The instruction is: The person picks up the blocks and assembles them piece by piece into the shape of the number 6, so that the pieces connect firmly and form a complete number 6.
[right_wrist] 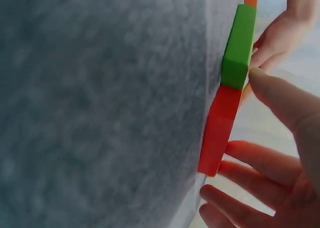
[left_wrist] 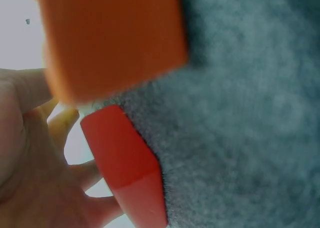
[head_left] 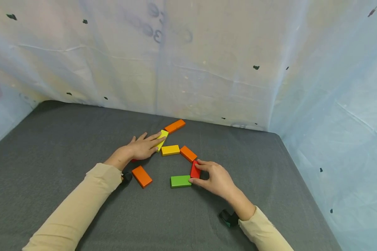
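My left hand [head_left: 142,147] lies with spread fingers over a yellow block [head_left: 163,134], its fingertips on the block. Under that hand a red block [left_wrist: 122,158] is mostly hidden in the head view. My right hand [head_left: 218,179] holds another red block [head_left: 195,169] between thumb and fingers, the thumb at its near end beside a green block [head_left: 180,181]. In the right wrist view this red block [right_wrist: 220,130] meets the green block [right_wrist: 239,48] end to end, both flat on the cloth.
An orange block [head_left: 175,126] touches the yellow block's far end. A deeper yellow block [head_left: 170,150] and an orange block [head_left: 188,153] continue the curved row. Another orange block [head_left: 142,176] lies near the left wrist. Pale sheeting [head_left: 207,69] hangs behind the grey cloth surface [head_left: 238,153].
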Tool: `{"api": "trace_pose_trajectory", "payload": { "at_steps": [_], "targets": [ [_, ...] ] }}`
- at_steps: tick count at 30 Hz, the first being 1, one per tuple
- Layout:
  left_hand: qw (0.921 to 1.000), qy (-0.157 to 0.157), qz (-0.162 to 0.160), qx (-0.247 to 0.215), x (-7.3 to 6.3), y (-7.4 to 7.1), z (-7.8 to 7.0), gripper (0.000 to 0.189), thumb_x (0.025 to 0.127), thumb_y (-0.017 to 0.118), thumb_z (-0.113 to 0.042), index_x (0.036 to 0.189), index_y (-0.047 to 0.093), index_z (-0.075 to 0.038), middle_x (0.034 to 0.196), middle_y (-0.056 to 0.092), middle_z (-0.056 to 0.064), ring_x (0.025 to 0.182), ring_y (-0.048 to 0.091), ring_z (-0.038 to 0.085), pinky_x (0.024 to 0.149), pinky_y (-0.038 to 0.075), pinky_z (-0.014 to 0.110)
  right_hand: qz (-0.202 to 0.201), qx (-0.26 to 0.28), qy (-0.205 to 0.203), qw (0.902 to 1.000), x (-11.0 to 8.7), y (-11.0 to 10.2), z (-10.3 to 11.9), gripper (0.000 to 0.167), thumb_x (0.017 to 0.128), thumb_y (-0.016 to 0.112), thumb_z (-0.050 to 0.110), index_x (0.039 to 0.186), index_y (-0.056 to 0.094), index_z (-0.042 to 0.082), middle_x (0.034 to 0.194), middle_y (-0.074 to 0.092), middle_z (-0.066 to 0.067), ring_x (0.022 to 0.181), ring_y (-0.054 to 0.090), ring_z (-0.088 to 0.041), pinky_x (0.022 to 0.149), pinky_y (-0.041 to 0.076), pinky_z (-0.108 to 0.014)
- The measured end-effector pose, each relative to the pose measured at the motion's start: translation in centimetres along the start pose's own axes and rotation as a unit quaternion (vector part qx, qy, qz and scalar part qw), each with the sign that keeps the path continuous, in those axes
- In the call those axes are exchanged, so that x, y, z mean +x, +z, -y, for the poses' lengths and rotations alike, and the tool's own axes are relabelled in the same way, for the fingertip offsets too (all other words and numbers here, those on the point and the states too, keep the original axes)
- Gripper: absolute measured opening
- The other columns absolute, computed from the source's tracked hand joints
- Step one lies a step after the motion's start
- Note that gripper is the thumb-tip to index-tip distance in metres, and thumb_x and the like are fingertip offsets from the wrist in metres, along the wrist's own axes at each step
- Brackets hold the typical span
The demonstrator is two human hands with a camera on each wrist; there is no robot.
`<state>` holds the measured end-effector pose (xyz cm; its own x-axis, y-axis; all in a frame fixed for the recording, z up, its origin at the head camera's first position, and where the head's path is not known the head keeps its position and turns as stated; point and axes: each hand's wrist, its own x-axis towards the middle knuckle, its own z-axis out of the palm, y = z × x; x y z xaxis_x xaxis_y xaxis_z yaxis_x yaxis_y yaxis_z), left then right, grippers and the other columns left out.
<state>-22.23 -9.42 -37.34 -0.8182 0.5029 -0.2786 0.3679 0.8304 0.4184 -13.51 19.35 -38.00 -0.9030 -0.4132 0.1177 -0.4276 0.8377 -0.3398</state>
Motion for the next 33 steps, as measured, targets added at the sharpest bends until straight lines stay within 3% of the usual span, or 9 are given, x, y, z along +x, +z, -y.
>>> {"api": "trace_pose_trajectory", "payload": {
  "at_steps": [6,11,14,17,21,24,27,28,33],
  "targets": [
    [0.9995,-0.012,-0.016,0.026,0.1,-0.1,-0.8,0.052,0.106,0.037,-0.020,0.155,0.020,-0.017,0.162,0.008,0.011,0.144,0.007,0.049,0.111,0.006,0.069,0.004,-0.029,0.004,0.9996,0.4,-0.1,0.5,0.058,0.078,0.077,0.045,0.120,0.068,0.006,0.132,0.061,-0.006,0.118,0.059,-0.028,0.090,0.052,-0.043],
    [0.9991,-0.024,-0.029,0.021,0.2,0.0,-1.6,0.051,0.104,0.038,-0.015,0.154,0.024,-0.013,0.161,0.007,0.018,0.144,0.012,0.047,0.114,0.009,0.065,0.016,-0.039,0.005,0.9991,0.3,-0.3,0.7,0.060,0.079,0.075,0.047,0.122,0.067,0.006,0.134,0.059,-0.006,0.116,0.060,-0.029,0.087,0.053,-0.042],
    [0.9988,-0.030,-0.036,0.017,0.4,0.1,-2.0,0.051,0.104,0.038,-0.012,0.153,0.025,-0.012,0.159,0.003,0.023,0.142,0.018,0.047,0.115,0.013,0.062,0.020,-0.037,0.009,0.9991,0.3,-0.3,0.8,0.061,0.079,0.075,0.048,0.123,0.066,0.006,0.135,0.058,-0.006,0.110,0.063,-0.029,0.070,0.054,-0.032],
    [0.9985,-0.027,-0.044,0.020,0.5,0.4,-2.1,0.052,0.103,0.038,-0.012,0.154,0.024,-0.011,0.159,0.002,0.026,0.141,0.022,0.047,0.115,0.015,0.060,0.021,-0.035,0.010,0.9991,0.2,-0.3,0.8,0.061,0.080,0.074,0.048,0.124,0.065,0.006,0.136,0.057,-0.006,0.103,0.065,-0.029,0.054,0.043,-0.024],
    [0.9977,-0.015,-0.058,0.031,0.4,0.8,-1.7,0.055,0.104,0.041,-0.018,0.154,0.021,-0.010,0.158,0.005,0.026,0.142,0.019,0.046,0.115,0.015,0.060,0.019,-0.033,0.006,0.9993,0.2,-0.3,0.8,0.061,0.080,0.075,0.047,0.124,0.065,0.006,0.136,0.058,-0.007,0.102,0.066,-0.030,0.052,0.038,-0.020],
    [0.9972,-0.009,-0.069,0.029,-0.1,0.8,-1.1,0.057,0.103,0.045,-0.023,0.153,0.022,-0.008,0.158,0.007,0.026,0.144,0.016,0.045,0.115,0.014,0.060,0.020,-0.030,0.008,0.9993,0.4,-0.3,0.8,0.061,0.079,0.075,0.047,0.123,0.066,0.006,0.136,0.058,-0.006,0.076,0.065,-0.024,0.048,0.032,-0.020],
    [0.9964,-0.008,-0.080,0.027,-1.0,0.7,-0.5,0.059,0.101,0.049,-0.025,0.152,0.025,-0.005,0.157,0.010,0.027,0.144,0.015,0.044,0.115,0.013,0.060,0.023,-0.031,0.011,0.9992,0.6,-0.2,0.7,0.060,0.079,0.076,0.047,0.122,0.067,0.006,0.135,0.059,-0.006,0.054,0.047,-0.015,0.045,0.022,-0.020],
    [0.9960,-0.008,-0.085,0.028,-1.4,0.6,-0.3,0.060,0.101,0.050,-0.024,0.152,0.026,-0.004,0.157,0.012,0.028,0.143,0.016,0.045,0.115,0.014,0.060,0.023,-0.032,0.011,0.9992,0.7,-0.3,0.7,0.059,0.079,0.076,0.046,0.122,0.067,0.006,0.134,0.059,-0.005,0.052,0.042,-0.014,0.045,0.019,-0.021],
    [0.9939,-0.005,-0.105,0.035,-3.5,0.5,0.7,0.059,0.099,0.054,-0.022,0.149,0.031,-0.001,0.154,0.018,0.031,0.142,0.019,0.048,0.114,0.016,0.062,0.016,-0.040,0.004,0.9991,0.8,-0.2,0.7,0.058,0.078,0.076,0.046,0.120,0.068,0.006,0.131,0.061,-0.006,0.074,0.063,-0.022,0.045,0.024,-0.019]
  ]
}}
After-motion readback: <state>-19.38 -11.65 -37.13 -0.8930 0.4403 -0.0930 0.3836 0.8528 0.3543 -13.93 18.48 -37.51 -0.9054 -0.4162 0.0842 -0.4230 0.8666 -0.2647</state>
